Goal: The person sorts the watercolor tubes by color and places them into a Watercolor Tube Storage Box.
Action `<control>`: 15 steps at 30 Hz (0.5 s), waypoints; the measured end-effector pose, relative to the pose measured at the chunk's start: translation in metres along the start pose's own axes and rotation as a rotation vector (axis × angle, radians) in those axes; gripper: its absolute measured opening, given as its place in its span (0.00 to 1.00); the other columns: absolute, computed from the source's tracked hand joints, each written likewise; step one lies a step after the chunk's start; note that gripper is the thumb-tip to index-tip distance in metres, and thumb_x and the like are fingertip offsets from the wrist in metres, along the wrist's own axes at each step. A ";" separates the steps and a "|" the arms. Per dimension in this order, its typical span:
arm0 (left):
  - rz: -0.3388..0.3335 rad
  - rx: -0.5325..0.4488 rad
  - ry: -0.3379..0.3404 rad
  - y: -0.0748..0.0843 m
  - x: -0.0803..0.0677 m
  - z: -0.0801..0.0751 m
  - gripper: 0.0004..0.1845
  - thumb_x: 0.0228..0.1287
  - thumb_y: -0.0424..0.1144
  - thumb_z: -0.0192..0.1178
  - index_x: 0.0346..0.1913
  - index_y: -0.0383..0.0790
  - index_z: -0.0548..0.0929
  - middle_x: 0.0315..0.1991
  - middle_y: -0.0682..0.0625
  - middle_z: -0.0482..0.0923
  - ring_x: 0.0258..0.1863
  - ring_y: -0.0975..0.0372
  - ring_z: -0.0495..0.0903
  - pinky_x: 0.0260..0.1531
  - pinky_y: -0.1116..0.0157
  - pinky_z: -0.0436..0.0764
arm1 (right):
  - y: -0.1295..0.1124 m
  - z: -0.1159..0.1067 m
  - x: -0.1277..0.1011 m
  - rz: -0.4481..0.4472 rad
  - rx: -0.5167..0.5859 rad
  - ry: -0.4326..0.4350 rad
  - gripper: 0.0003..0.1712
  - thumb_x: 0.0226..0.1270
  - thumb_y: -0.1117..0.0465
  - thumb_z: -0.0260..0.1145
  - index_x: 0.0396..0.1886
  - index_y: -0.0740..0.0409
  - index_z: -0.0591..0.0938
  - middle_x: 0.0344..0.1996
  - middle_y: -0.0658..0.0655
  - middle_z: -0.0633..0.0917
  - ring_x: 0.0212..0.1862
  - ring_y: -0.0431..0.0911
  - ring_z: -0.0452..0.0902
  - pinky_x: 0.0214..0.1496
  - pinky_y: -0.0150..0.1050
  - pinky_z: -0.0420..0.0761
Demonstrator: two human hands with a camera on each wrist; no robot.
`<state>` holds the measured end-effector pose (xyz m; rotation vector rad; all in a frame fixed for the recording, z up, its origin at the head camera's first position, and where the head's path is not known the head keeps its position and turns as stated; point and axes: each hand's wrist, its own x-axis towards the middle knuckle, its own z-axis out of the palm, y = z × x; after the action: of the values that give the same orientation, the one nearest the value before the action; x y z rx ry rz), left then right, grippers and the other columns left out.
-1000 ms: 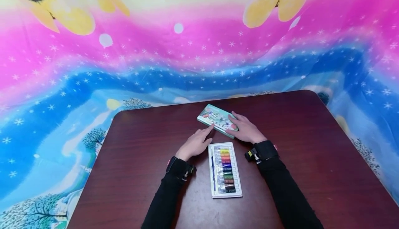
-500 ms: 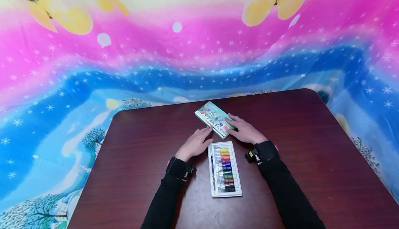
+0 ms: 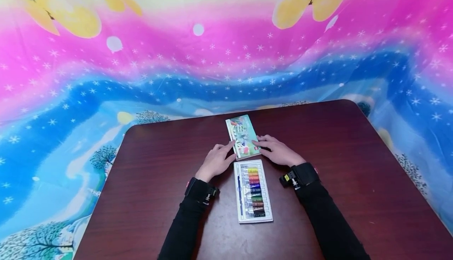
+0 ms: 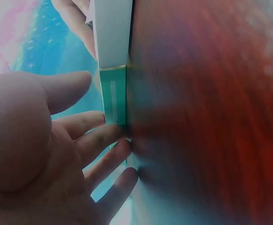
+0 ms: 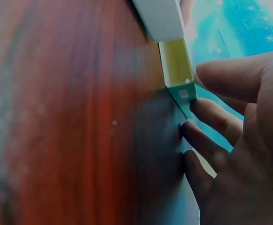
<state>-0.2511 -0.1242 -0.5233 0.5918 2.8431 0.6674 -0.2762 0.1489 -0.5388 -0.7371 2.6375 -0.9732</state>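
A flat green box [image 3: 242,136] with a printed lid lies on the dark red-brown table [image 3: 354,165], just beyond a white tray [image 3: 253,191] that holds several coloured paint tubes and a blue brush. My left hand [image 3: 226,150] lays straight fingers against the box's left edge. My right hand [image 3: 263,144] touches the right edge the same way. In the left wrist view the fingers [image 4: 103,136] meet the teal side of the box [image 4: 114,98]. In the right wrist view the fingers [image 5: 207,117] meet the box's corner [image 5: 183,96]. Neither hand curls round it.
The table's rounded far corners [image 3: 348,104] and edges stand in front of a bright pink, blue and yellow patterned cloth [image 3: 212,55]. Bare tabletop stretches left and right of the hands. Both forearms wear black sleeves with wrist straps [image 3: 301,174].
The green box has turned from lying slantwise to lying lengthwise, in line with the tray. Both hands have shifted with it and drawn slightly nearer to me.
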 end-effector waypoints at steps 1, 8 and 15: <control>0.000 -0.005 0.000 0.000 0.000 0.000 0.30 0.74 0.52 0.47 0.75 0.52 0.57 0.67 0.50 0.68 0.64 0.54 0.64 0.60 0.51 0.66 | 0.000 0.000 -0.001 -0.010 -0.007 0.003 0.25 0.76 0.53 0.52 0.71 0.43 0.67 0.71 0.54 0.62 0.75 0.54 0.47 0.70 0.55 0.59; 0.013 -0.012 0.013 -0.002 0.000 -0.001 0.29 0.74 0.49 0.48 0.75 0.55 0.57 0.68 0.52 0.68 0.64 0.55 0.65 0.60 0.51 0.66 | -0.003 0.001 -0.009 -0.015 -0.040 -0.008 0.24 0.76 0.54 0.52 0.70 0.41 0.68 0.71 0.51 0.63 0.75 0.53 0.46 0.70 0.53 0.60; 0.022 -0.014 0.008 -0.002 -0.001 -0.001 0.28 0.75 0.47 0.48 0.75 0.54 0.57 0.68 0.52 0.67 0.64 0.54 0.65 0.59 0.51 0.68 | -0.005 0.002 -0.012 -0.032 -0.037 0.002 0.23 0.76 0.57 0.53 0.69 0.43 0.70 0.69 0.53 0.65 0.75 0.55 0.47 0.69 0.55 0.61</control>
<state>-0.2512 -0.1261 -0.5236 0.6201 2.8407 0.6937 -0.2631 0.1511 -0.5365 -0.7889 2.6597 -0.9367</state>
